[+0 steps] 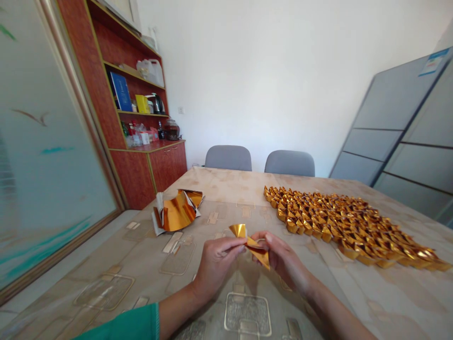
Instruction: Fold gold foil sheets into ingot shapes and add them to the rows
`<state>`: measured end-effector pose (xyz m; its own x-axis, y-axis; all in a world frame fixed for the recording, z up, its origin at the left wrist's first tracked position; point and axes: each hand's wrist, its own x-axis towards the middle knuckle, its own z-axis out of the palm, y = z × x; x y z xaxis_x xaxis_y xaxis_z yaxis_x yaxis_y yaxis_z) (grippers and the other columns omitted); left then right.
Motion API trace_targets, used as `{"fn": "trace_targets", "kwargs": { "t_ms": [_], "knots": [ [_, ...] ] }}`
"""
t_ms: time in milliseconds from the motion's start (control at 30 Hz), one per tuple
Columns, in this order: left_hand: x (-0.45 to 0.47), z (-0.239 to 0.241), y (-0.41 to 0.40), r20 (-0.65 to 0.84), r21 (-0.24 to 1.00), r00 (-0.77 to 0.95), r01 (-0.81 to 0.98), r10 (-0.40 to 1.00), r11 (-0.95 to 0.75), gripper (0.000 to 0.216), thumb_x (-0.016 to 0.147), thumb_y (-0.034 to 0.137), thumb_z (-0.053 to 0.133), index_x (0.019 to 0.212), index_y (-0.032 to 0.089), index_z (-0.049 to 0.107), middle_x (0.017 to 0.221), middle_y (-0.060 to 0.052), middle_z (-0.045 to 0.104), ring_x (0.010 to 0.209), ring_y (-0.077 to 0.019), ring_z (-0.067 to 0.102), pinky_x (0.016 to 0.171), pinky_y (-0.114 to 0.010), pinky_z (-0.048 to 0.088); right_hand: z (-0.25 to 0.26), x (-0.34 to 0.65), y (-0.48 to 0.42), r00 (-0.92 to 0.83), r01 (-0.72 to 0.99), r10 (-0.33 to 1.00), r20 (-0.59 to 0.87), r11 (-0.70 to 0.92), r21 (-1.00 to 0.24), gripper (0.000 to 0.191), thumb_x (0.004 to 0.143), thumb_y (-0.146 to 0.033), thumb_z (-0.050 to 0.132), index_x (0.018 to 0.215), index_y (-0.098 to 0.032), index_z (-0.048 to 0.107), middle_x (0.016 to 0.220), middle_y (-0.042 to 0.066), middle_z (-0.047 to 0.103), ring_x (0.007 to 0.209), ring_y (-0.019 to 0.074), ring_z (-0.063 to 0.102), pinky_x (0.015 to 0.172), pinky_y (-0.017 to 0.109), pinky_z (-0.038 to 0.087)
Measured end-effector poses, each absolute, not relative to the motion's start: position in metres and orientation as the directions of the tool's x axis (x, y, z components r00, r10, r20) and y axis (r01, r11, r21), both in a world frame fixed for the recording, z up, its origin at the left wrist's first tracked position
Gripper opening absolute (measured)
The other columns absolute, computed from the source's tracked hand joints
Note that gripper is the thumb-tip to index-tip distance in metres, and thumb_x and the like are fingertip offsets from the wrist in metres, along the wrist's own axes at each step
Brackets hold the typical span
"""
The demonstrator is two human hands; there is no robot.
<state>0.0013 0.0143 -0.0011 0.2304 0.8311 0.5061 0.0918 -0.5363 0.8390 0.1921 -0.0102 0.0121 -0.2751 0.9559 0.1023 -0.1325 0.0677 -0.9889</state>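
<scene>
Between my two hands, above the table, is a partly folded piece of gold foil paper (260, 255). My left hand (222, 255) pinches it near its middle, where one flared end sticks up past the fingertips. On the other side my right hand (279, 255) is closed round the lower folded part, with the thumb on top and the other fingers partly hidden behind the paper. To the left lies a loose stack of gold foil sheets (179, 212), curled, with pale undersides showing. Many folded gold paper ingots (329, 217) stand in close rows on the right.
A patterned cover lies over the table (212, 182). Behind its far edge stand two grey chairs (228, 157) (289, 163). A red-brown cabinet (170, 163) with shelved items is at the left, beside a frosted glass door (53, 141). Grey panelled doors (377, 108) rise at the right.
</scene>
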Motion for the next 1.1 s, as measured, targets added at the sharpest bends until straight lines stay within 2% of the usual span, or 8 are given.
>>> {"fn": "trace_targets", "kwargs": {
  "t_ms": [133, 233, 400, 600, 767, 933, 1033, 1100],
  "knots": [
    [-0.002, -0.001, 0.015, 0.667, 0.657, 0.340, 0.150, 0.663, -0.738, 0.020, 0.087, 0.020, 0.064, 0.102, 0.026, 0.076, 0.095, -0.005, 0.078, 0.084, -0.0193, 0.073, 0.077, -0.029, 0.055, 0.009, 0.189, -0.013, -0.372, -0.204, 0.928, 0.020, -0.060, -0.977, 0.039, 0.081, -0.057, 0.065, 0.092, -0.020, 0.068, 0.079, 0.002, 0.064, 0.071, 0.0170, 0.057, 0.068, 0.029, 0.043],
    [-0.001, -0.001, 0.014, 0.688, 0.609, 0.387, 0.153, 0.614, -0.778, 0.023, 0.088, 0.019, 0.063, 0.107, 0.025, 0.074, 0.096, -0.006, 0.077, 0.084, -0.0181, 0.072, 0.076, -0.027, 0.055, 0.005, 0.189, -0.012, -0.375, -0.179, 0.927, -0.016, -0.090, -0.980, 0.036, 0.073, -0.047, 0.078, 0.092, -0.019, 0.066, 0.076, 0.000, 0.063, 0.066, 0.0138, 0.053, 0.061, 0.025, 0.038],
    [0.007, -0.002, 0.012, 0.590, 0.755, 0.344, 0.086, 0.731, -0.650, 0.020, 0.085, 0.019, 0.065, 0.100, 0.023, 0.076, 0.094, -0.004, 0.078, 0.082, -0.0179, 0.073, 0.075, -0.026, 0.055, 0.000, 0.191, -0.008, -0.288, -0.214, 0.958, 0.021, -0.043, -0.976, 0.034, 0.065, -0.043, 0.084, 0.084, -0.022, 0.064, 0.080, 0.000, 0.062, 0.075, 0.0174, 0.054, 0.069, 0.028, 0.040],
    [0.016, -0.003, 0.009, 0.401, 0.912, 0.173, 0.021, 0.899, -0.411, 0.010, 0.074, 0.014, 0.067, 0.077, 0.019, 0.075, 0.075, -0.002, 0.076, 0.069, -0.0169, 0.070, 0.067, -0.023, 0.054, -0.002, 0.184, -0.005, -0.292, -0.196, 0.956, 0.044, -0.015, -0.981, 0.034, 0.063, -0.041, 0.085, 0.075, -0.022, 0.059, 0.070, -0.002, 0.055, 0.067, 0.0152, 0.046, 0.063, 0.026, 0.034],
    [0.015, 0.000, 0.009, 0.338, 0.941, 0.169, -0.027, 0.926, -0.338, 0.006, 0.073, 0.018, 0.068, 0.075, 0.018, 0.073, 0.075, -0.003, 0.075, 0.071, -0.0176, 0.068, 0.068, -0.024, 0.052, -0.006, 0.181, -0.001, -0.279, -0.204, 0.957, 0.077, 0.020, -0.979, 0.038, 0.065, -0.041, 0.084, 0.073, -0.020, 0.053, 0.066, -0.005, 0.049, 0.062, 0.0118, 0.039, 0.058, 0.024, 0.028],
    [0.011, 0.006, 0.010, 0.416, 0.890, 0.245, 0.087, 0.876, -0.447, 0.009, 0.079, 0.018, 0.064, 0.077, 0.019, 0.072, 0.076, -0.003, 0.073, 0.072, -0.0171, 0.065, 0.070, -0.025, 0.048, 0.001, 0.182, -0.006, -0.331, -0.192, 0.939, 0.092, 0.028, -0.981, 0.036, 0.069, -0.045, 0.080, 0.084, -0.020, 0.059, 0.077, -0.002, 0.055, 0.072, 0.0146, 0.048, 0.065, 0.026, 0.035],
    [0.012, 0.005, 0.008, 0.414, 0.884, 0.306, 0.089, 0.857, -0.459, 0.004, 0.081, 0.019, 0.063, 0.076, 0.018, 0.063, 0.073, 0.000, 0.067, 0.069, -0.0154, 0.062, 0.068, -0.024, 0.046, 0.006, 0.183, -0.009, -0.284, -0.179, 0.956, 0.077, 0.026, -0.984, 0.032, 0.075, -0.051, 0.074, 0.084, -0.023, 0.061, 0.079, 0.000, 0.057, 0.075, 0.0175, 0.051, 0.069, 0.029, 0.037],
    [0.014, 0.002, 0.007, 0.389, 0.901, 0.319, 0.063, 0.864, -0.429, 0.010, 0.079, 0.019, 0.065, 0.076, 0.019, 0.055, 0.071, 0.002, 0.061, 0.067, -0.0142, 0.060, 0.066, -0.024, 0.045, 0.008, 0.183, -0.009, -0.245, -0.183, 0.967, 0.074, 0.029, -0.983, 0.031, 0.074, -0.052, 0.074, 0.080, -0.024, 0.062, 0.077, 0.000, 0.057, 0.073, 0.0182, 0.050, 0.068, 0.030, 0.038]
  ]
}}
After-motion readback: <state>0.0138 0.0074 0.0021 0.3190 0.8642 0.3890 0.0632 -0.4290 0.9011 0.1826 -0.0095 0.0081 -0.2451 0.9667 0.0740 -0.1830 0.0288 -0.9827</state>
